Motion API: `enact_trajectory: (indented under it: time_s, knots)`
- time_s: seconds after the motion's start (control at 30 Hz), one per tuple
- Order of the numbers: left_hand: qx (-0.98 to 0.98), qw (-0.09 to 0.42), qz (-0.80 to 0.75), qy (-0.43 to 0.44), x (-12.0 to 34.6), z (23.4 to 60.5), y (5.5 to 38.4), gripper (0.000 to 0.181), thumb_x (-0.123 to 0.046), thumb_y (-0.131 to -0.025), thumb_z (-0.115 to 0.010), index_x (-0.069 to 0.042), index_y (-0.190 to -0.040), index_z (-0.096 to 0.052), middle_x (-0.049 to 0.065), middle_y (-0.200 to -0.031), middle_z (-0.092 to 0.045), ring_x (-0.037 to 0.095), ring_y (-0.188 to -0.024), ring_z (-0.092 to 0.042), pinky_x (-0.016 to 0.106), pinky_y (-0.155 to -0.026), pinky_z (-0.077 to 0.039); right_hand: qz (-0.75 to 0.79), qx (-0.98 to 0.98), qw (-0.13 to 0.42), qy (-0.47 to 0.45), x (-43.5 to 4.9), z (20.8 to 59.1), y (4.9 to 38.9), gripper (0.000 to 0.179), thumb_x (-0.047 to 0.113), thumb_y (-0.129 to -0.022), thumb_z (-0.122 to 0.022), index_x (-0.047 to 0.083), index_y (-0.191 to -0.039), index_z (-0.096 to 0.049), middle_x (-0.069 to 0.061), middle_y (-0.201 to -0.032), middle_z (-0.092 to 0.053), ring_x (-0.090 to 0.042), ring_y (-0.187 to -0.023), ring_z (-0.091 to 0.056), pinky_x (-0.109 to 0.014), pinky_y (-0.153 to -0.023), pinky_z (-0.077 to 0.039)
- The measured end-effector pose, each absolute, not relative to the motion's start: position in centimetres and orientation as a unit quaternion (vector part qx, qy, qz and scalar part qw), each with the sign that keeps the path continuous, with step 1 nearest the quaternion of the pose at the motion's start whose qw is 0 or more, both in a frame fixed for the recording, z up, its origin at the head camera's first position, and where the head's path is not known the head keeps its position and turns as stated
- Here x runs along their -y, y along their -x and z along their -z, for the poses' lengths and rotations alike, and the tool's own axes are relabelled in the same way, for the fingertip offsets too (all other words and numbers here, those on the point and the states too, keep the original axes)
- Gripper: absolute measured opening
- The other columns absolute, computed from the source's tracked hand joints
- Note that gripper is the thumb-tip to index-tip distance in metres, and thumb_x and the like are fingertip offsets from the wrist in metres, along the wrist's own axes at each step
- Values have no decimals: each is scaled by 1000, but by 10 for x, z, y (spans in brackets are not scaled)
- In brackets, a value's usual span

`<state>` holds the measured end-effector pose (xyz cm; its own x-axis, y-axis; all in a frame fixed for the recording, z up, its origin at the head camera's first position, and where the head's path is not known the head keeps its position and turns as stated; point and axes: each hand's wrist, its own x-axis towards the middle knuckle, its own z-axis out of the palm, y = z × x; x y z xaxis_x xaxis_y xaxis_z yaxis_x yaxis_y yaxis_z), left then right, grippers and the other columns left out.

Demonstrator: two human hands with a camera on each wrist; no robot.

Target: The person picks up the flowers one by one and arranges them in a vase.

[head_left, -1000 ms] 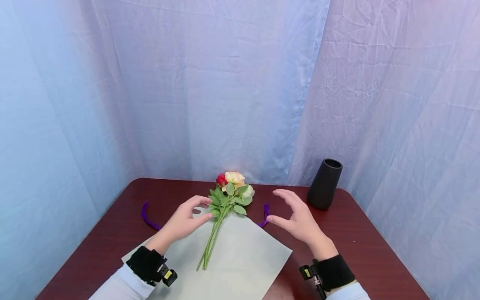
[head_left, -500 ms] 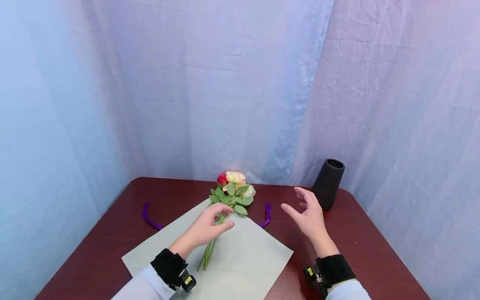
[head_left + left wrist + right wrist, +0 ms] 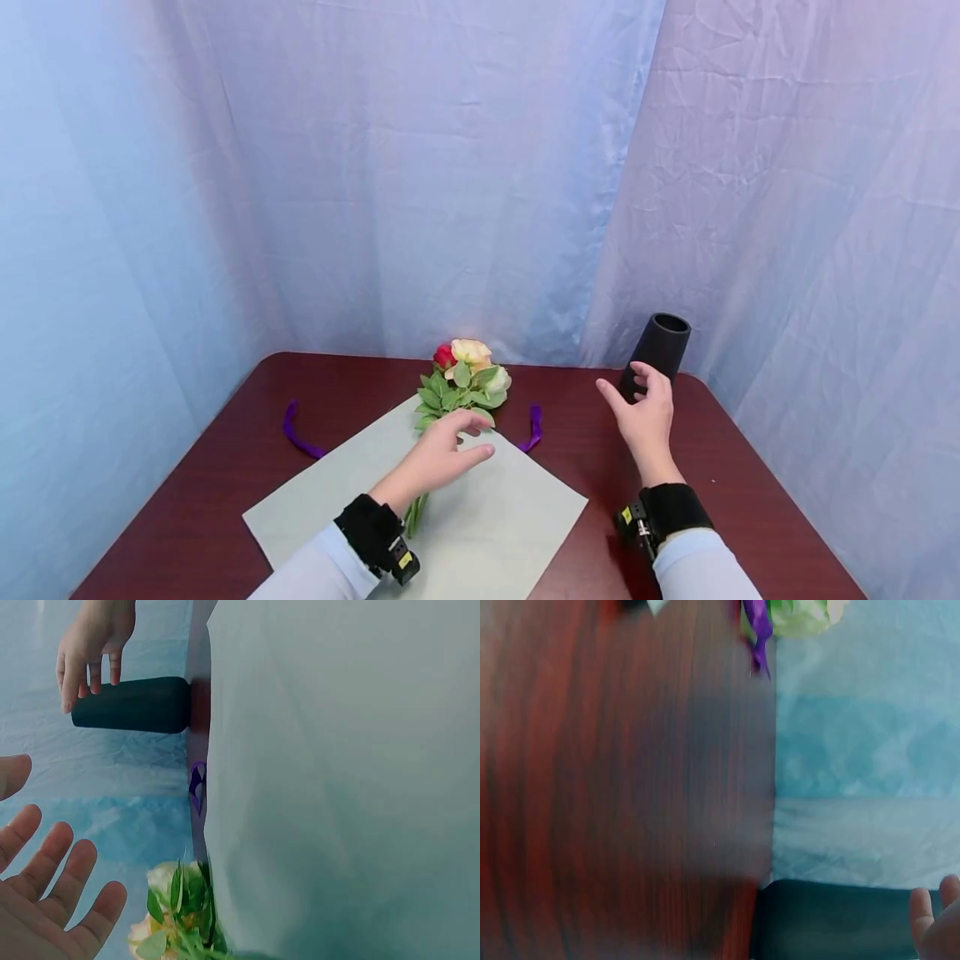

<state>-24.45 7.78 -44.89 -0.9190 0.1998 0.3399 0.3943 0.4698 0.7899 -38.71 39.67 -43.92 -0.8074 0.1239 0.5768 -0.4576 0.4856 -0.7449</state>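
In the head view my right hand (image 3: 647, 417) is in front of the black vase (image 3: 666, 340), fingers spread and thumb apart, overlapping the vase's lower part. The vase stands upright at the table's back right. My left hand (image 3: 444, 457) hovers over the wrapping paper (image 3: 517, 525), fingers loosely bent with nothing between them, and hides part of the flower stems. A bunch of roses (image 3: 471, 357), red, peach and white with green leaves, lies on the paper with its blooms toward the back. The left wrist view shows the vase (image 3: 135, 705) beside my right hand (image 3: 94, 645).
A purple ribbon (image 3: 300, 442) runs under the paper, its other end showing to the right of the roses. The dark red wooden table (image 3: 720, 533) is bordered by hanging blue and lilac curtains (image 3: 465, 183).
My right hand has moved right, up to the vase. My left hand has moved right, from beside the leaves to over the stems. The flowers, paper and ribbon stay put.
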Motion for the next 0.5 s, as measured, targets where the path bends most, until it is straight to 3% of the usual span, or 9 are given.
enact_trajectory:
  time_s: [0.2,0.4,0.5]
  knots:
    - [853,94,482,178,-92,450,246,31,-27,-96,-72,-13,-123,-66,-3,-118,-64,22,-112,-60,49,-94,-49,-508,793,332,-55,-408,434,399,65,34,-85,-85,2,-133,-56,-14,-129,-52,-28,-116,-50,-49,-97,-45]
    - [857,95,477,171,-106,451,247,29,-26,-96,-73,-14,-121,-67,0,-117,-66,21,-111,-61,45,-93,-51,-522,768,370,-7,-418,431,411,65,37,-83,-86,2,-128,-57,-13,-123,-55,-23,-110,-51,-35,-91,-42]
    - [855,91,482,168,-111,450,248,28,-28,-96,-72,-14,-120,-67,-2,-116,-66,21,-111,-61,47,-94,-51,-524,766,373,21,-421,428,415,65,39,-84,-84,3,-129,-54,-13,-123,-54,-24,-111,-50,-35,-93,-40]
